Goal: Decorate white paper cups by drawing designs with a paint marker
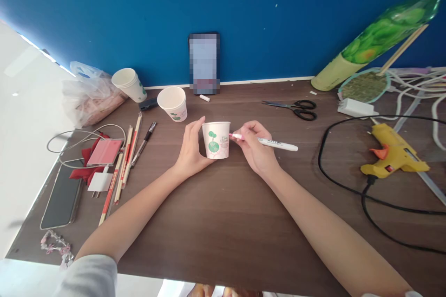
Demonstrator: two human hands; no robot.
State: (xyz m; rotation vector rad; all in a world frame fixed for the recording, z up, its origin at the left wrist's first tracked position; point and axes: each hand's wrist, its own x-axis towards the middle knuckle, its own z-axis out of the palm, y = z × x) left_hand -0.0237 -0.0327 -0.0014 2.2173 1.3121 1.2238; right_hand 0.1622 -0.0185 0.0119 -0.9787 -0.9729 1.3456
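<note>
A white paper cup (223, 141) with a green plant print is held upright between the fingers and thumb of my left hand (190, 151). My right hand (257, 147) is closed around a white marker (280, 145). The marker's pink tip meets or nearly meets the right side of the cup; I cannot tell which. Behind the cup lies a small white cap (205, 98). Another paper cup (172, 102) stands to the back left, and a stack of tilted paper cups (128, 84) is farther left.
A phone (204, 62) leans on the blue wall. Scissors (296, 107) lie back right, with a yellow glue gun (393, 151), its black cord and a green bottle (376, 37) beyond. On the left are wrapped chopsticks (128, 153), a pen (143, 144) and another phone (62, 195).
</note>
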